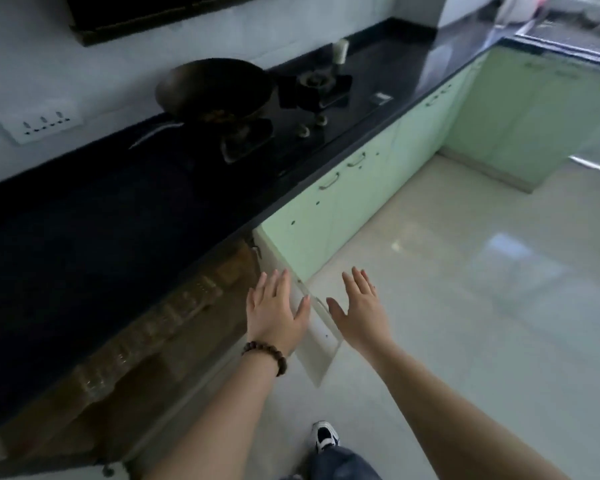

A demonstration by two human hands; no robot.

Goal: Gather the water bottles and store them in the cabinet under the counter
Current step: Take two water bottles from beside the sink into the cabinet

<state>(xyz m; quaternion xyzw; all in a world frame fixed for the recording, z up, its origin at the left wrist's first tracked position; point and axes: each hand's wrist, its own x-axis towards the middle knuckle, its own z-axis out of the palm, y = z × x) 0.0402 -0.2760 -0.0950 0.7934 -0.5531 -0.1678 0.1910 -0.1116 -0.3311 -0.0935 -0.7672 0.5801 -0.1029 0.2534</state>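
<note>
- The black worktop (118,220) runs from near left to far right, with pale green cabinet fronts (354,202) below its edge and a glossy tiled floor (465,306) to the right.
- One cabinet door (312,327) under the worktop stands swung out toward the person; behind it the open cabinet (174,327) shows a brown interior.
- A row of clear water bottles (174,306) seems to lie inside, along the front under the worktop edge, though blur makes the count unreadable. The row's long axis follows the worktop line.
- A dark wok (215,88) sits on the hob further along, well apart from the hands.
- The left hand (274,310) hovers flat, fingers straight and slightly spread, holding nothing, just left of the door's top edge.
- The right hand (357,310) is likewise flat and empty, fingers apart, on the door's outer side.
- The bottles lie left of both hands; the left hand is nearer. Judging by this, closing the door looks like the remaining step, and the right hand is better placed for that.
</note>
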